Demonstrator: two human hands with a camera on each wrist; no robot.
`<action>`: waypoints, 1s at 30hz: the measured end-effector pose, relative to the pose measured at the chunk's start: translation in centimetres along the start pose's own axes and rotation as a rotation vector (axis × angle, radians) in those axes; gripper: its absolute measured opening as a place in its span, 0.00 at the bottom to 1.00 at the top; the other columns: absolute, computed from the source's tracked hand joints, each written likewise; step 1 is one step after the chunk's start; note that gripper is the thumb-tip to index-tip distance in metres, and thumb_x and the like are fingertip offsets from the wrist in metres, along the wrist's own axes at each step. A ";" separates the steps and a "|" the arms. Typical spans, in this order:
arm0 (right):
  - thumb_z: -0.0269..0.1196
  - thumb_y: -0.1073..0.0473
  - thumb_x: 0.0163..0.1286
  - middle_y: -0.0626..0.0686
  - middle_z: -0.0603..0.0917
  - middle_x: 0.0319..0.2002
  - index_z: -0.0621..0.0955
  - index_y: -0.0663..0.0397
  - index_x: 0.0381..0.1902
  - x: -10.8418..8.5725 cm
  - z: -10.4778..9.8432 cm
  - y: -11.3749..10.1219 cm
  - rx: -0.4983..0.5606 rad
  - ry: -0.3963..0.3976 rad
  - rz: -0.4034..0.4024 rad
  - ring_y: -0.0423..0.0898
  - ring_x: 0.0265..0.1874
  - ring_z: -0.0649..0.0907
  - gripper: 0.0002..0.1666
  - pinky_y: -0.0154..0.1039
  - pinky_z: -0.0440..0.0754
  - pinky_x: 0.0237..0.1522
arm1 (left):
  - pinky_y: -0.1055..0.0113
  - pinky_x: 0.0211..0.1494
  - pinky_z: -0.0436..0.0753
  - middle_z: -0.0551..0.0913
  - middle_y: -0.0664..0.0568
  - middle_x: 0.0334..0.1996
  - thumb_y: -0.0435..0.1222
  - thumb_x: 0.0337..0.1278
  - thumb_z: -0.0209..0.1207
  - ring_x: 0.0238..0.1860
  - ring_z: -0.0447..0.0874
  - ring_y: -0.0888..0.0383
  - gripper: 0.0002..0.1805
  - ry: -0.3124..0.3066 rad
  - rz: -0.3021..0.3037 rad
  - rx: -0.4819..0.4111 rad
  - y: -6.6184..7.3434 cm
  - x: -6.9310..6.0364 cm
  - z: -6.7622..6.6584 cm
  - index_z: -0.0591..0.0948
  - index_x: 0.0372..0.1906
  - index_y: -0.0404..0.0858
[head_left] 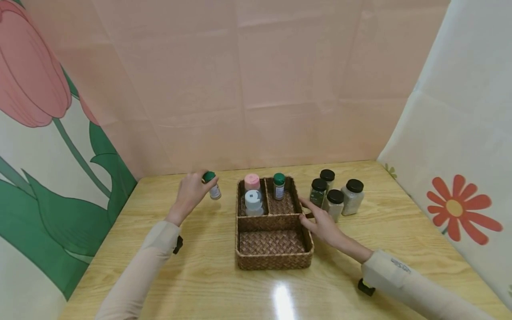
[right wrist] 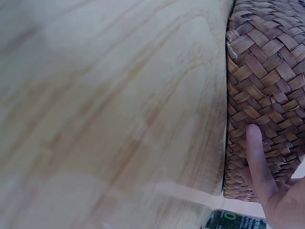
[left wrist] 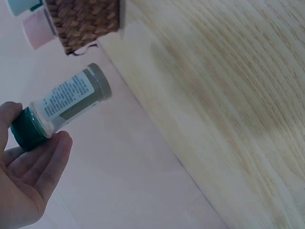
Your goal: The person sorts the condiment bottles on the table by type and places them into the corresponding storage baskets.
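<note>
My left hand point(head_left: 191, 193) pinches the green cap of a small labelled jar point(head_left: 215, 192), held left of the woven basket point(head_left: 274, 261). In the left wrist view the jar point(left wrist: 69, 98) tilts, its cap between the thumb and fingers of the left hand point(left wrist: 33, 179). My right hand point(head_left: 326, 226) rests on the basket's right side, fingers at its rim; in the right wrist view a finger of that hand point(right wrist: 271, 183) lies along the weave point(right wrist: 267, 81). Inside the basket, a green-capped jar point(head_left: 278, 186) stands in the back right compartment; a pink-capped container point(head_left: 252, 182) and a white-capped bottle point(head_left: 254, 202) share the back left one.
Several black-capped jars point(head_left: 353, 198) stand together right of the basket, close to my right hand. The wooden table point(head_left: 200, 284) meets a pink backdrop point(head_left: 240, 89) at its far edge, with printed cloths on both sides.
</note>
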State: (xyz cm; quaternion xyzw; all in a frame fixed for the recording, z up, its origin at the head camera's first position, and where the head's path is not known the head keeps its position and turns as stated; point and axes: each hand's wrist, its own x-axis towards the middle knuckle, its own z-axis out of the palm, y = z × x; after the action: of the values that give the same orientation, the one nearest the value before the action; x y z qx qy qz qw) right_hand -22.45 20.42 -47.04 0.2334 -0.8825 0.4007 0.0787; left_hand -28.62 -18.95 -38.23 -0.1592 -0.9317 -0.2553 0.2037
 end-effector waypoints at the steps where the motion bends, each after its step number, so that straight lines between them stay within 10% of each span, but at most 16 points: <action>1: 0.57 0.64 0.74 0.71 0.70 0.65 0.62 0.65 0.74 0.0 0.0 0.0 0.004 -0.003 0.004 0.63 0.45 0.84 0.34 0.35 0.81 0.25 | 0.66 0.17 0.73 0.84 0.43 0.27 0.45 0.66 0.62 0.15 0.74 0.61 0.21 0.004 0.004 -0.006 0.0 0.1 0.0 0.83 0.46 0.28; 30: 0.57 0.64 0.74 0.71 0.70 0.65 0.62 0.65 0.74 0.1 0.0 0.0 0.005 -0.005 0.001 0.63 0.45 0.84 0.34 0.35 0.81 0.27 | 0.67 0.15 0.65 0.76 0.54 0.15 0.46 0.68 0.60 0.09 0.65 0.61 0.19 0.033 0.079 -0.053 2.0 1.2 -1.0 0.84 0.41 0.31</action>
State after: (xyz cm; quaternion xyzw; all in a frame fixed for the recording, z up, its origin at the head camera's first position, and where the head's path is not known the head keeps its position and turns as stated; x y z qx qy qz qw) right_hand -22.51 20.43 -47.01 0.2343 -0.8818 0.4021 0.0758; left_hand -28.61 -17.60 -36.06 -0.1967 -0.9142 -0.2740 0.2246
